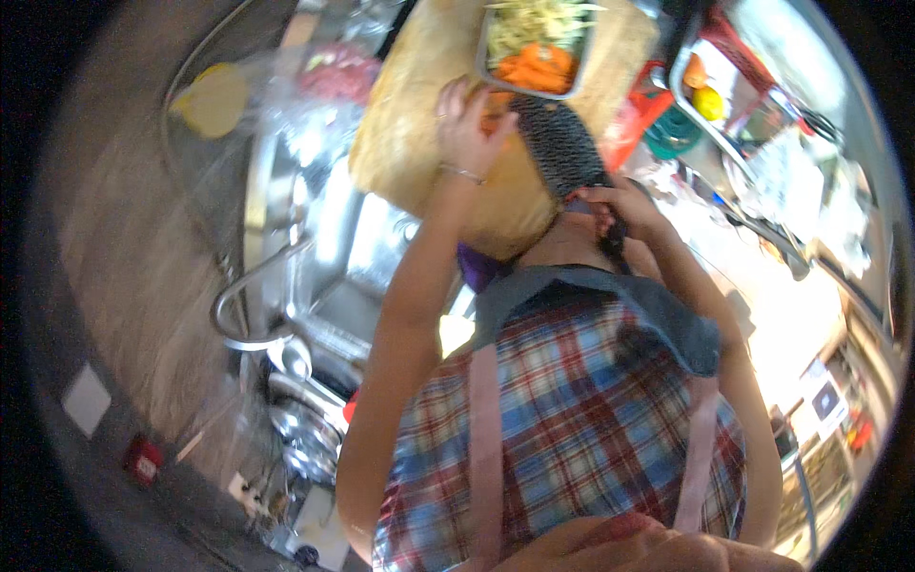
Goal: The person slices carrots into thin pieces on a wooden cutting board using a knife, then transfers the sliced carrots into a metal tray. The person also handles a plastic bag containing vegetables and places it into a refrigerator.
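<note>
A wooden cutting board (pixel 515 207) lies in front of me. At its far side stands a metal tray (pixel 585 68) holding pale vegetable shreds (pixel 540 25) and orange carrot shreds (pixel 536 68). My left hand (pixel 465 132) is at the board's middle, its fingers and thumb around orange carrot pieces (pixel 492 118) just below the tray. My right hand (pixel 632 211) grips the handle of a broad kitchen knife with a dark, dimpled blade (pixel 561 143). The blade lies slanted over the board, its far end close to the tray and the carrot. Motion blur hides the fine detail.
Left of the board is a steel sink (pixel 343 307) with a curved faucet (pixel 221 307); a clear plastic bag with pinkish contents (pixel 339 75) lies beyond. To the right are a red plastic bag (pixel 632 121), a green round item (pixel 672 132) and a tray with a yellow fruit (pixel 708 104).
</note>
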### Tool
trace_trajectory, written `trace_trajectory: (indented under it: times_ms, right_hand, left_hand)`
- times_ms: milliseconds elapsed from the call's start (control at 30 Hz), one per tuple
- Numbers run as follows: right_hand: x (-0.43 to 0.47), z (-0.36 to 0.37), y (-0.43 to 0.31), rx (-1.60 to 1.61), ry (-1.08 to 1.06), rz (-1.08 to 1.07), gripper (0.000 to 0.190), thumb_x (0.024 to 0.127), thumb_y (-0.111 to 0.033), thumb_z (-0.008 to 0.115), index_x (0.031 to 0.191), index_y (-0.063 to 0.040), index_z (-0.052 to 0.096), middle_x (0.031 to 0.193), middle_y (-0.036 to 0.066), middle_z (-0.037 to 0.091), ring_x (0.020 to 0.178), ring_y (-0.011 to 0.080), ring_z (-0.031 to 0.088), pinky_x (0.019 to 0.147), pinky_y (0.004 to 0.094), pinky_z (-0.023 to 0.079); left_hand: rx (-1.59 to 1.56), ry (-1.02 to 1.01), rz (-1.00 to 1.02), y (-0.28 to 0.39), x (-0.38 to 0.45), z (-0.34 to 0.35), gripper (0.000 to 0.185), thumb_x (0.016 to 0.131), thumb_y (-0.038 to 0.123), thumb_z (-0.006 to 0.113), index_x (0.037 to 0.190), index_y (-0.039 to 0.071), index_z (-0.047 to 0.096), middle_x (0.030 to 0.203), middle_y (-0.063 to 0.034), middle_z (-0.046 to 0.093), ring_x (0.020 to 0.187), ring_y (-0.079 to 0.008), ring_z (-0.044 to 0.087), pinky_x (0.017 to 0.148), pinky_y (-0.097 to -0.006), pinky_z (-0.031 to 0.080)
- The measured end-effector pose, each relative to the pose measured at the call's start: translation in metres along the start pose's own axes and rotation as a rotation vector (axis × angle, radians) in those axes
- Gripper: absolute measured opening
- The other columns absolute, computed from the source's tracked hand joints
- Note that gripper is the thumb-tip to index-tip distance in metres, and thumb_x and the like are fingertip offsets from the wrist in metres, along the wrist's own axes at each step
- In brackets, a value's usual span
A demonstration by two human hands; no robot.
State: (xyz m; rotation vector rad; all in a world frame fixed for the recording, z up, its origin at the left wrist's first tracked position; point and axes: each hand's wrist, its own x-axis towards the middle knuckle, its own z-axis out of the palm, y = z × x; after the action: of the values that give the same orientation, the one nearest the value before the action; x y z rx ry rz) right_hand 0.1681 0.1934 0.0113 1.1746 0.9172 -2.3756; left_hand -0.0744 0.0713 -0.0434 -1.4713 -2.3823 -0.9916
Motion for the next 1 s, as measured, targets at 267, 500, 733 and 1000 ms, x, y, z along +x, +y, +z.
trace_trajectory:
  times_ms: [267,500,733,1000]
  right_hand:
    - [-0.007,-0.011,0.002,-0.025,0.005,-0.054,0.022,0.083,-0.012,0.065,0.075,-0.009,0.045,0.051,-0.002,0.041,0.04,0.0095,0.043,0.039,0.0272,0.039]
    - [0.006,-0.003,0.001,-0.092,-0.019,-0.009,0.014,0.084,-0.015,0.065,0.089,-0.002,0.06,0.051,-0.003,0.042,0.039,0.0091,0.043,0.038,0.0269,0.039]
    - [0.022,0.009,-0.004,-0.193,-0.038,-0.084,0.013,0.083,-0.013,0.065,0.079,-0.003,0.057,0.052,-0.002,0.043,0.04,0.0096,0.043,0.04,0.0241,0.036]
    - [0.033,0.022,-0.003,-0.185,-0.086,-0.085,0.02,0.083,-0.011,0.065,0.071,-0.008,0.049,0.054,-0.001,0.045,0.043,0.0091,0.044,0.042,0.0236,0.036]
  left_hand:
    - [-0.113,-0.107,-0.106,0.024,-0.012,-0.007,0.015,0.077,0.019,0.07,0.09,0.011,0.069,0.117,-0.0114,0.052,0.114,-0.0318,0.046,0.096,-0.0464,0.04]
    - [-0.196,0.106,-0.367,0.056,-0.043,-0.018,0.028,0.08,0.016,0.069,0.105,0.006,0.061,0.119,-0.0153,0.05,0.113,-0.0342,0.046,0.098,-0.0454,0.037]
    - [-0.201,0.121,-0.393,0.055,-0.043,-0.007,0.056,0.08,0.015,0.066,0.129,-0.001,0.043,0.133,-0.0243,0.041,0.125,-0.0406,0.038,0.104,-0.0474,0.031]
    - [0.11,0.036,-0.421,0.037,-0.024,-0.003,0.064,0.084,0.026,0.062,0.134,-0.006,0.037,0.137,-0.0275,0.038,0.13,-0.0434,0.031,0.108,-0.0501,0.024]
